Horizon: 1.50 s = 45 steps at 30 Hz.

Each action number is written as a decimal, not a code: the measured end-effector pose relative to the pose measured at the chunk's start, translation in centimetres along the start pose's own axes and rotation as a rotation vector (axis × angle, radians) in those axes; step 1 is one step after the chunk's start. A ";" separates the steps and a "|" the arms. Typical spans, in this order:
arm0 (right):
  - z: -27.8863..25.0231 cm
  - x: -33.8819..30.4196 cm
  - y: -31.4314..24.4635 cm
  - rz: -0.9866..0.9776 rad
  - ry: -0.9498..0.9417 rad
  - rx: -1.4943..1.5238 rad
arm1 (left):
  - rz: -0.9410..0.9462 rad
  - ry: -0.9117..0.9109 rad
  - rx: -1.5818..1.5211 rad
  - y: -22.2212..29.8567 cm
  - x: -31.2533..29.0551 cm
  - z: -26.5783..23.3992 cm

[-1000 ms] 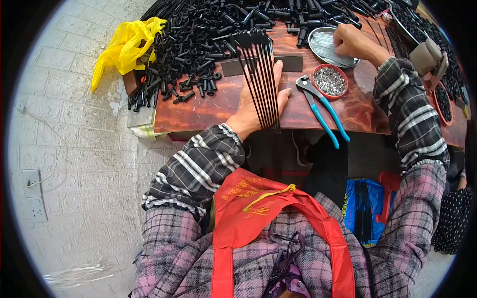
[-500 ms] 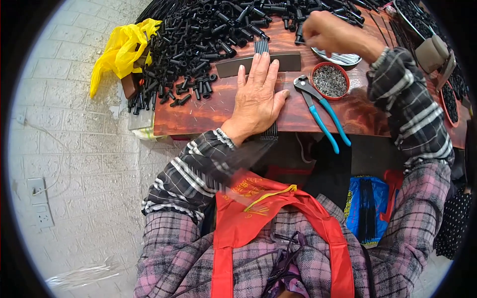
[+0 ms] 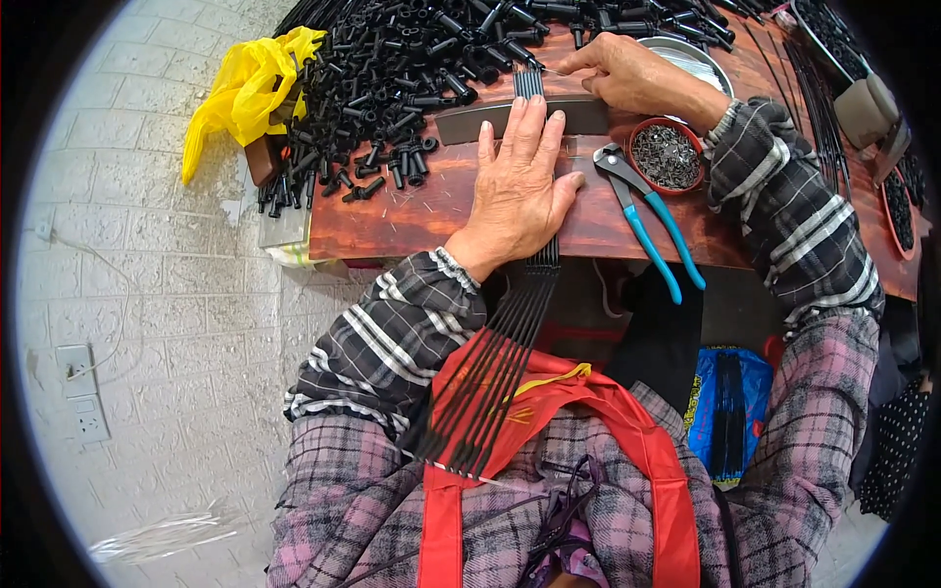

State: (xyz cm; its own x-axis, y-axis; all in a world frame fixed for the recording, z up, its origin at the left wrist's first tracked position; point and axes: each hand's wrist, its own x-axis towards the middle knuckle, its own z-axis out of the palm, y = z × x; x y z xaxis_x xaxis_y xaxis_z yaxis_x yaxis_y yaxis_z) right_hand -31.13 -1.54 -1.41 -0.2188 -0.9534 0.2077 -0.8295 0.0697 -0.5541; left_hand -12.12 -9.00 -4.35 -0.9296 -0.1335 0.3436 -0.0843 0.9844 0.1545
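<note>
My left hand (image 3: 515, 191) lies flat, fingers stretched and slightly spread, pressing a row of thin black rods (image 3: 495, 338) to the table. The rods hang over the front edge toward my red apron (image 3: 578, 377). Their grey ends (image 3: 527, 84) stick out past the fingertips, beyond a dark, slightly curved strip (image 3: 578, 116) lying crosswise under the fingers. My right hand (image 3: 637, 78) is closed in a pinch just right of those ends. A thin, pale sliver shows at its fingertips, too small to name.
Blue-handled pliers (image 3: 647, 220) lie right of my left hand, handles past the table edge. Behind them stands a red bowl (image 3: 698, 137) of small metal pieces. A round plate (image 3: 722, 69) holds pale thin rods. Black tubular parts (image 3: 392, 88) heap at the back left beside a yellow bag (image 3: 240, 98).
My right hand has come left and down, from above the plate to the rods' grey ends. The hanging rods, blurred before, now show clearly. My left hand stays flat.
</note>
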 end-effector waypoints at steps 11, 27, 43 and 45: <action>0.1 0.3 0.3 -0.072 -0.006 -0.019 | 0.009 0.019 0.027 0.0 0.0 0.0; -0.1 1.5 1.7 -0.159 0.041 -0.261 | 0.016 0.029 -0.022 -0.1 -0.1 -0.2; -0.2 0.9 -0.9 0.031 0.043 0.039 | -0.011 0.002 -0.074 -0.1 -0.2 -0.4; -0.3 0.9 -0.8 0.025 0.062 0.032 | -0.007 0.002 -0.079 -0.1 -0.1 -0.3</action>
State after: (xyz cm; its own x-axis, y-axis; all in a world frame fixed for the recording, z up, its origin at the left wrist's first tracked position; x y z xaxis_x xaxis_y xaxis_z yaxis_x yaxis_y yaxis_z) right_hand -30.83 -2.33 -0.60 -0.2711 -0.9316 0.2422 -0.8069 0.0828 -0.5849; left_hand -11.92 -9.12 -4.13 -0.9283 -0.1409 0.3442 -0.0624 0.9714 0.2292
